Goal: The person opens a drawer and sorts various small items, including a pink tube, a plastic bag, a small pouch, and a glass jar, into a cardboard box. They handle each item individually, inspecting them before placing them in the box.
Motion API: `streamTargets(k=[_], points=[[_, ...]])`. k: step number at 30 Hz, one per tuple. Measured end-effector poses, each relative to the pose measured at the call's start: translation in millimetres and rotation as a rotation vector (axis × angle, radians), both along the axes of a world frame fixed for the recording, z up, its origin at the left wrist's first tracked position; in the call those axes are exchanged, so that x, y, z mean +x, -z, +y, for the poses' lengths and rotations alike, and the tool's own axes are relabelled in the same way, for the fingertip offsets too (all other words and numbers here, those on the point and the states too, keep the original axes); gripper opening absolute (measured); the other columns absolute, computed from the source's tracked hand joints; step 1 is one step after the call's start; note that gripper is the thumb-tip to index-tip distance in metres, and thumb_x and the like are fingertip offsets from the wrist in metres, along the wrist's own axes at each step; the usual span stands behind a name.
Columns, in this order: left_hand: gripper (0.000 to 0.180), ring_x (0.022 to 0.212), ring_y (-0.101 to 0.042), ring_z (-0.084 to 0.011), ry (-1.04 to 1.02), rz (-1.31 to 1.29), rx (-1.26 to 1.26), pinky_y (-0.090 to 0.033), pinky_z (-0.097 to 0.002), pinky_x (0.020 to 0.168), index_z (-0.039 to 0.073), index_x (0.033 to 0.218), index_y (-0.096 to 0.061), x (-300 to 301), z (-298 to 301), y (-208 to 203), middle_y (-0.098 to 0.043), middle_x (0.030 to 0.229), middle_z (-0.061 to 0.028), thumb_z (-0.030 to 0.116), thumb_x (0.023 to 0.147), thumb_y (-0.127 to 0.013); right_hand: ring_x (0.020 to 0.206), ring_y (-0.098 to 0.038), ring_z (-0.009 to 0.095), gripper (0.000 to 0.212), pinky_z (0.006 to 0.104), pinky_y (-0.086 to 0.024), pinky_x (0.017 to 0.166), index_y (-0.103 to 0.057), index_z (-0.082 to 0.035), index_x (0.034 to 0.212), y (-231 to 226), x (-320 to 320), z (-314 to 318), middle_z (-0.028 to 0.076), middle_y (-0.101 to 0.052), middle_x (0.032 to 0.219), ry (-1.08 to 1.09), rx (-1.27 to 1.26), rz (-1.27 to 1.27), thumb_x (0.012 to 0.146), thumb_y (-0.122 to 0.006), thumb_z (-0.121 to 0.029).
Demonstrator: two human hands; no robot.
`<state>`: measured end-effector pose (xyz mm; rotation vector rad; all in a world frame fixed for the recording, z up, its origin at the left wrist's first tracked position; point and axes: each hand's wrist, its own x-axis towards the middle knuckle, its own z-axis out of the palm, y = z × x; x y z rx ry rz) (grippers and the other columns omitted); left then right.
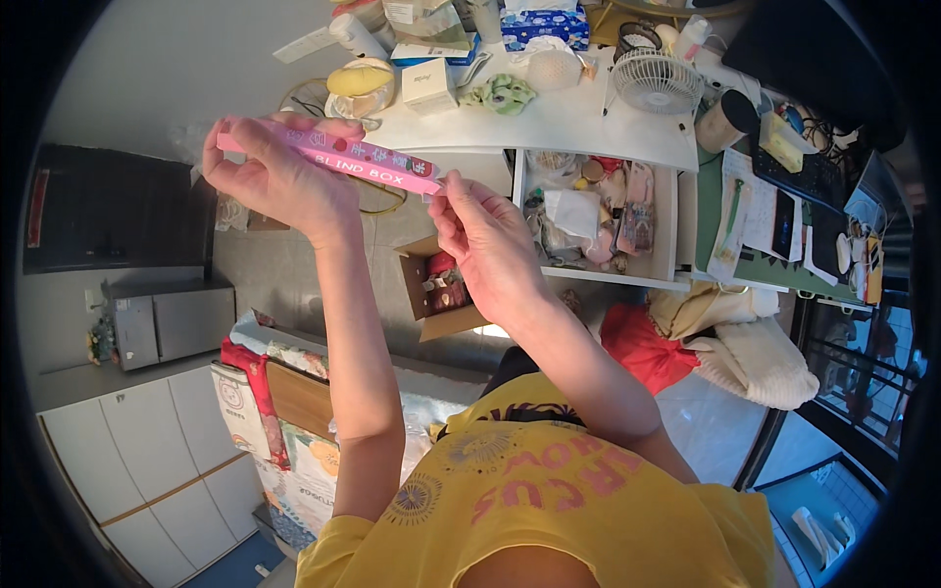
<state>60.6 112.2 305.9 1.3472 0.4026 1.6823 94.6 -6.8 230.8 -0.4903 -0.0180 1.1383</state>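
Pink package, head view: You hold the slim pink package (343, 159) aloft between both hands, near the white table (461, 131), its right end tipped lower.
Left hand: Your left hand (281, 178) grasps the far-left portion, thumb on the near side, fingers curled around it.
Right hand: Your right hand (490, 245) pinches the opposite tip with thumb and forefinger.
Drop risk: Should your left grip slacken, that fingertip pinch alone might let the package swing or fall toward the floor or the open cardboard box (413, 281).
Crush risk: Squeezing or twisting unevenly could crease it, since its ends bear the load.
Drawer risk: A wide rightward sweep might catch the open drawer (619, 277).
Forearms: Your left rises almost vertically, its wrist bent leftward; your right slants up and inward, palm partly showing.
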Motion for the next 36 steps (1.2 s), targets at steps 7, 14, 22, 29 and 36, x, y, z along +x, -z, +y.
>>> streamTargets(k=[7,14,22,29,36], points=[[0.028,0.054,-0.046,-0.0160,-0.035,-0.039,-0.132,-0.042,-0.0303,0.040,0.012,0.096,-0.033,-4,7,8,-0.044,0.073,-0.0046,0.034,0.091,-0.049,0.052,-0.043,0.004,0.026,0.0198,-0.032,0.045,-0.060,-0.002,0.084,-14,11,-10,0.003,-0.057,0.069,-0.028,-0.064,-0.134,0.091,-0.052,-0.027],[0.030,0.054,-0.046,-0.0181,-0.066,-0.068,-0.223,-0.044,-0.0315,0.049,0.009,0.085,-0.036,-15,19,11,-0.043,0.070,-0.0076,0.037,0.092,-0.045,0.051,-0.042,0.006,0.025,0.0194,-0.031,0.044,-0.062,0.000,0.091,-24,22,-28,0.002,-0.056,0.069,-0.061,-0.134,-0.151,0.091,-0.052,-0.023],[0.035,0.057,-0.049,-0.0207,-0.194,-0.111,-0.269,-0.047,-0.0347,0.054,0.006,0.079,-0.037,-34,49,14,-0.046,0.072,-0.0085,0.037,0.094,-0.041,0.052,-0.036,0.005,0.033,0.0169,-0.029,0.046,-0.054,0.003,0.112,-20,38,-50,0.000,-0.048,0.067,-0.292,-0.105,-0.076,0.093,-0.047,-0.023],[0.015,0.046,-0.038,-0.0073,0.740,-0.201,-0.840,-0.036,-0.0188,0.037,0.001,0.097,-0.045,-78,54,19,-0.049,0.070,-0.0017,0.014,0.092,-0.040,0.059,-0.042,0.007,0.029,0.0186,-0.034,0.053,-0.056,0.001,0.111,0,48,-63,0.002,-0.055,0.074,-0.277,0.004,-0.013,0.091,-0.050,-0.019],[0.028,0.041,-0.036,-0.0032,1.305,-0.034,-1.050,-0.033,-0.0157,0.032,-0.001,0.112,-0.046,-14,-8,10,-0.054,0.097,-0.0246,0.020,0.094,-0.044,0.061,-0.046,0.010,0.032,0.0217,-0.037,0.057,-0.055,0.005,0.111,-5,46,-53,0.003,-0.055,0.075,-0.365,0.009,-0.152,0.091,-0.050,-0.020]])
